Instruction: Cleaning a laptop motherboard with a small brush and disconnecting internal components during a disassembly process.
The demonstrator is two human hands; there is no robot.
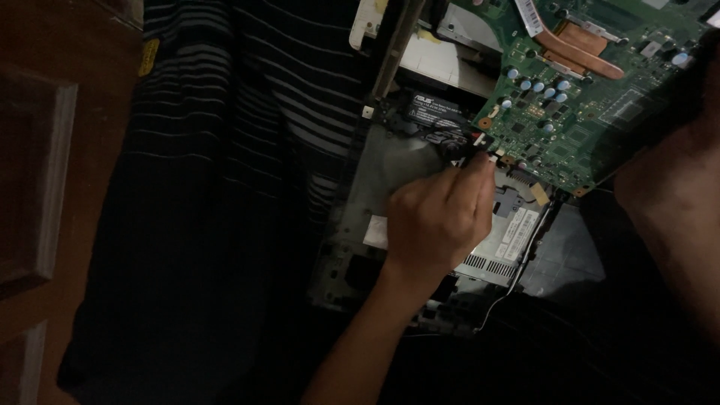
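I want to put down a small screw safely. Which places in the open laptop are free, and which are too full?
Free: the bare grey panel between the battery and the left hand, and the dark panel right of the vented metal part. Crowded: the lifted green board and the connector corner where the left hand's fingertips pinch.

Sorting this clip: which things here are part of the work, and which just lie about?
In use: left hand pinching a connector at the green board's edge; right hand holding the board; open laptop case.
Lying about: striped cloth; wooden door.
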